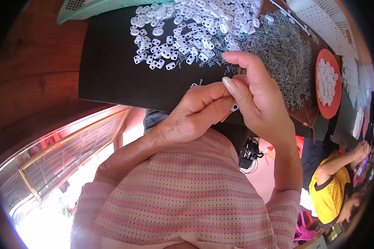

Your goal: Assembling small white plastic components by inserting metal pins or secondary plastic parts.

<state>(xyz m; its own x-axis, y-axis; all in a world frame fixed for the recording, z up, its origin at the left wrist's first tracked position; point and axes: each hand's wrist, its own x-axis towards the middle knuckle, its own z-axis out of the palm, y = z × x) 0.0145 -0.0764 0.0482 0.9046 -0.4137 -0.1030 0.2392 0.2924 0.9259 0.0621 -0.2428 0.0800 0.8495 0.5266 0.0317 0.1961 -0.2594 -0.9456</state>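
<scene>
My left hand (201, 108) is closed in a pinch in front of my chest. A small white plastic piece with a round hole (235, 107) shows at its fingertips, partly covered by the fingers. My right hand (259, 89) meets it from the right, thumb against the left fingertips. Its index finger is raised and bent, apart from the thumb; its other fingers are mostly hidden. Beyond the hands lies a heap of similar white pieces (203, 25) on the black tabletop (108, 62). A large pile of small grey metal springs (278, 54) lies to the right, some scattered among the white pieces.
An orange-red bowl (337, 103) of white pieces stands at the right. A green basket (108, 9) sits far left, a white perforated basket (324, 25) far right. A person in a yellow top (330, 195) works at the right. A small black device (250, 151) is below the table edge.
</scene>
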